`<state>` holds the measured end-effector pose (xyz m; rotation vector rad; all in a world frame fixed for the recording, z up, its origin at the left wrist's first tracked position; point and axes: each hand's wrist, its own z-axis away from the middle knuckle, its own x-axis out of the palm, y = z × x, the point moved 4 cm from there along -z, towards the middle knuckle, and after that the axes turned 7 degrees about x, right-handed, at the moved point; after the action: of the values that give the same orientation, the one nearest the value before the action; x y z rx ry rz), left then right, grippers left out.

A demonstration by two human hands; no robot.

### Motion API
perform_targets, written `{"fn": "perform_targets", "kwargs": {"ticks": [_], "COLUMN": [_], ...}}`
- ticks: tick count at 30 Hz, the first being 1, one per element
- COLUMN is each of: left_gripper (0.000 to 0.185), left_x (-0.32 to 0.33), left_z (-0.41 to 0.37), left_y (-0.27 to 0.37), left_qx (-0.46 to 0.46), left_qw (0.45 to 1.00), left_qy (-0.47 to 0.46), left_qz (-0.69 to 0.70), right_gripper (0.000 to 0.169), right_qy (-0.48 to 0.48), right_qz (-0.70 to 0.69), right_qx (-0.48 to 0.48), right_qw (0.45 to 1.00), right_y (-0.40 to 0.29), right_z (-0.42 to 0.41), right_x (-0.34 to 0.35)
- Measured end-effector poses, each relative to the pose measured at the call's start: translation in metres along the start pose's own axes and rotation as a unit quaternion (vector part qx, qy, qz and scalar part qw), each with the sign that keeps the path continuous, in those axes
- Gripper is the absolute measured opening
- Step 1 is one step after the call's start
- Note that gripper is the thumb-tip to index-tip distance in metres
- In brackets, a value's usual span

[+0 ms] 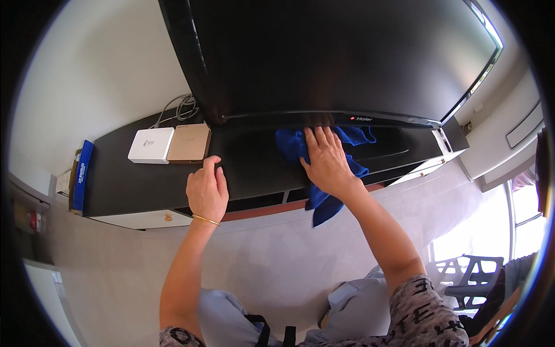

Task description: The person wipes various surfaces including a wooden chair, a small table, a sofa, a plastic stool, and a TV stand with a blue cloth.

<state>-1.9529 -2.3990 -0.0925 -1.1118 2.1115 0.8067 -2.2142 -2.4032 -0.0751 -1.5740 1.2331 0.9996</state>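
Note:
My right hand (325, 162) lies flat, fingers spread, on a blue cloth (292, 147), pressing it to the black top of a TV cabinet (251, 173). Part of the cloth hangs over the cabinet's front edge. Just above my right fingertips runs the lower bezel of a Haier television (338, 56). My left hand (209, 186), with a gold bangle at the wrist, is loosely curled above the cabinet's front edge and holds nothing. Beyond it a gold-brown box (190, 143) and a white box (151, 145) sit side by side on the cabinet top.
Grey cables (186, 108) are coiled behind the boxes. A blue carton (82, 175) stands at the cabinet's left end. White drawers with knobs (168, 217) are in the front. A white appliance (511, 126) stands at the right, and a dark plastic chair (475, 277) at the lower right.

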Motion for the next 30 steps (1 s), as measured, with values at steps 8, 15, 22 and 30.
{"fn": "perform_targets", "kwargs": {"ticks": [8, 15, 22, 30], "left_gripper": [0.018, 0.023, 0.03, 0.065], "left_x": [0.0, -0.003, -0.005, -0.008], "left_z": [0.0, 0.001, 0.001, -0.036], "left_y": [0.001, -0.002, -0.004, -0.029], "left_qx": [0.012, 0.006, -0.024, -0.065], "left_qw": [1.0, 1.0, 0.999, 0.966], "left_qy": [0.001, 0.011, 0.001, 0.12], "left_qz": [-0.02, -0.013, 0.03, 0.218], "right_gripper": [0.06, 0.072, 0.079, 0.067], "right_qy": [-0.018, -0.04, -0.041, 0.31], "right_qz": [-0.001, -0.114, -0.085, -0.282], "right_qx": [-0.104, -0.202, -0.094, 0.027], "right_qw": [0.994, 0.972, 0.991, 0.907], "right_y": [-0.068, -0.079, 0.066, 0.045], "right_z": [-0.019, 0.034, 0.097, 0.057], "right_x": [0.026, 0.004, -0.031, -0.1]}}
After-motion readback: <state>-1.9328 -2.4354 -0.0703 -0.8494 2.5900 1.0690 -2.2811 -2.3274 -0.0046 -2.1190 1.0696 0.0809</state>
